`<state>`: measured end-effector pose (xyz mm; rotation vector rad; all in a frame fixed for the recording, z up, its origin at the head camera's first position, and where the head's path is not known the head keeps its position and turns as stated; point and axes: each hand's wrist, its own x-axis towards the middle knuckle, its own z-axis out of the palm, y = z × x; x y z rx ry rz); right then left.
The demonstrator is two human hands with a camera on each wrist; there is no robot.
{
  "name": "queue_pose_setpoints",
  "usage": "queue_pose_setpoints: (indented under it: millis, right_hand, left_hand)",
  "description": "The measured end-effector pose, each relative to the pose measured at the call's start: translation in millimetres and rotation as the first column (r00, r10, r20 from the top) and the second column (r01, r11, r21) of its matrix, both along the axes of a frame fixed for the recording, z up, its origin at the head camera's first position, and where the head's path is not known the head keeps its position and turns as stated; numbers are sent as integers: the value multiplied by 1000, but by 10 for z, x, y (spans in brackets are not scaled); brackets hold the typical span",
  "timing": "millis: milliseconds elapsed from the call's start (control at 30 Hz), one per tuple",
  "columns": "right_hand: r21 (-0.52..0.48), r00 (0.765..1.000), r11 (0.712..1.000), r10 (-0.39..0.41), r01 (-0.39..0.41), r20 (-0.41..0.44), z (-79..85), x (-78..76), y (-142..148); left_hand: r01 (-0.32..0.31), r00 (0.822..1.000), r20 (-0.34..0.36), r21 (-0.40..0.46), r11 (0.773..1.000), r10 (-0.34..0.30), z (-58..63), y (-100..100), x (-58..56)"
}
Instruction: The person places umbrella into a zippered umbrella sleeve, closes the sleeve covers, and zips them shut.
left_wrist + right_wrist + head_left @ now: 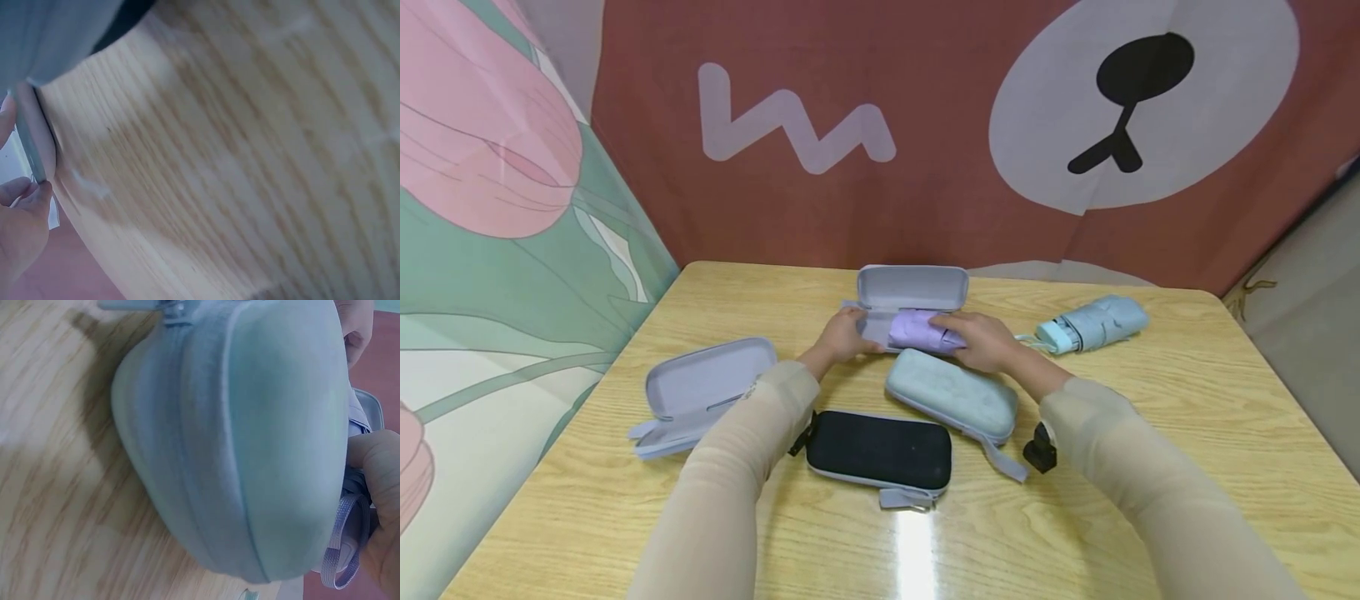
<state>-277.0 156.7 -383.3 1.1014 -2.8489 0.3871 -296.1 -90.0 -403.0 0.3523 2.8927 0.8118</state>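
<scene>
An open grey zip case [913,288] stands at the back middle of the table, its lid upright. My left hand [842,336] holds the case at its left end; the left wrist view shows thumb and fingers pinching its edge. A purple folded umbrella [916,331] lies in the right part of the case, and my right hand [985,340] grips its right end. In the right wrist view a wrist strap [342,550] loops beside that hand. Just in front of the case sits a closed mint-green case [955,392].
Nearest me lies a closed black case [880,450]. Another open grey case [711,383] is at the left. A light-blue folded umbrella [1093,323] rests at the back right. Behind the table [1180,467] hangs a brown printed cloth [940,192].
</scene>
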Motion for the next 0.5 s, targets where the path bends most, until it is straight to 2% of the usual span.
queue_pose_setpoints:
  millis: [500]
  right_hand:
    - [18, 998, 998, 62, -63, 21, -25, -98, -108]
  left_hand:
    - [8, 999, 40, 14, 1000, -9, -8, -16, -44]
